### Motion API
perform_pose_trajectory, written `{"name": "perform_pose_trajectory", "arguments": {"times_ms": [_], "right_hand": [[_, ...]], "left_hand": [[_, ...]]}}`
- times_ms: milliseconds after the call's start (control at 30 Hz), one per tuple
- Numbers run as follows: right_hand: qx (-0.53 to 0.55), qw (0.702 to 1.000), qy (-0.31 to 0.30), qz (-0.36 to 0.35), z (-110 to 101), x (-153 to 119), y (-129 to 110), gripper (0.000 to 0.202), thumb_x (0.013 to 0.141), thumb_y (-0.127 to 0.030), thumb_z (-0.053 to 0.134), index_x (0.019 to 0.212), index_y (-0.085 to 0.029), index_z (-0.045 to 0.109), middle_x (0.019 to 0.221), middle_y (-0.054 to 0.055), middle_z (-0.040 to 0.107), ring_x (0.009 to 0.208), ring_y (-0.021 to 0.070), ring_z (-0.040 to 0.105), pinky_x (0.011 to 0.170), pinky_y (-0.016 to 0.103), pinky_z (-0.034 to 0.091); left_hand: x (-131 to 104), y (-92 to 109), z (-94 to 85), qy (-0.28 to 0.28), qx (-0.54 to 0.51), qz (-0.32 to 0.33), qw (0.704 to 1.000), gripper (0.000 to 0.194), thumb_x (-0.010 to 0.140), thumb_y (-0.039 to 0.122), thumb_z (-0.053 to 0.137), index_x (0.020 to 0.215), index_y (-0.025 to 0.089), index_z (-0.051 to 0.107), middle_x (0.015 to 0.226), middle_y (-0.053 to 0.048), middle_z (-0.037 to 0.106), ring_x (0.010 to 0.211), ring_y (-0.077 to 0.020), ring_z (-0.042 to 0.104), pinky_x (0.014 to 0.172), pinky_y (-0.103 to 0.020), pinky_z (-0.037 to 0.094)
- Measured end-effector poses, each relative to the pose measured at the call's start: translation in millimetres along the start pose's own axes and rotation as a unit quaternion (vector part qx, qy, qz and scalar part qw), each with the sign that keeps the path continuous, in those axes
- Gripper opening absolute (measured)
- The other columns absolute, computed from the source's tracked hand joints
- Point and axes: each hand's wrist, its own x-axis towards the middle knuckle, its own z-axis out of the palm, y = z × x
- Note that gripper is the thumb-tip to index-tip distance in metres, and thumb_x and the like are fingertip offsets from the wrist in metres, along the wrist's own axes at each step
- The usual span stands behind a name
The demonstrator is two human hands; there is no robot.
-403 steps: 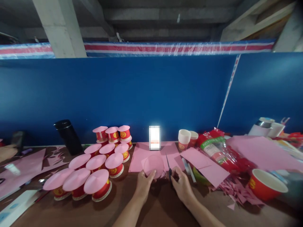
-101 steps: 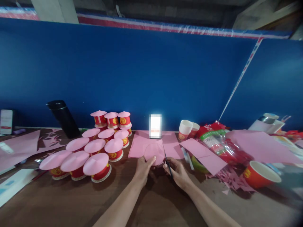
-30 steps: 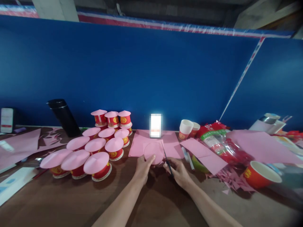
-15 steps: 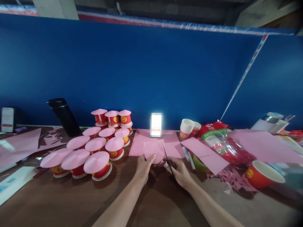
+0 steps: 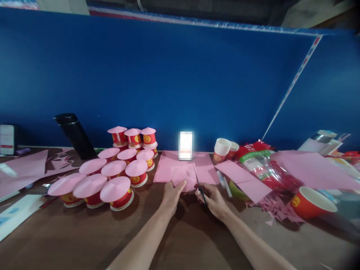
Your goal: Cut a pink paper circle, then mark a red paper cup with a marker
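In the head view, pinching the pink paper disc by its near edge under the thumb of the left hand, mostly beyond the fingertips, and gripping the scissors in the right hand, just beside the disc.

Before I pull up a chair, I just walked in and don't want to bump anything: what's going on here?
The left hand holds a round of pink paper, and the right hand holds scissors at its edge. Left of them stand red cups with pink cone tops; pink scraps lie to the right.
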Motion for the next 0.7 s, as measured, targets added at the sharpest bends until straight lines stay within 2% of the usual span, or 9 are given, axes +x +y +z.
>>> {"name": "perform_pose_trajectory", "arguments": {"times_ms": [700], "right_hand": [[-0.013, 1.0, 0.0, 0.016, -1.9, -0.6, 2.6, 0.031, 0.075, -0.035, 0.062, 0.097, -0.014, 0.059, 0.061, -0.003, 0.049, 0.05, 0.0073, 0.043, 0.045, 0.018, 0.036]], "left_hand": [[1.0, -2.5, -1.3, -0.013, -0.035, -0.001, 0.999, 0.037, 0.06, 0.035, 0.07, 0.084, 0.008, 0.065, 0.064, -0.006, 0.066, 0.052, -0.0129, 0.057, 0.048, -0.022, 0.042]]}}
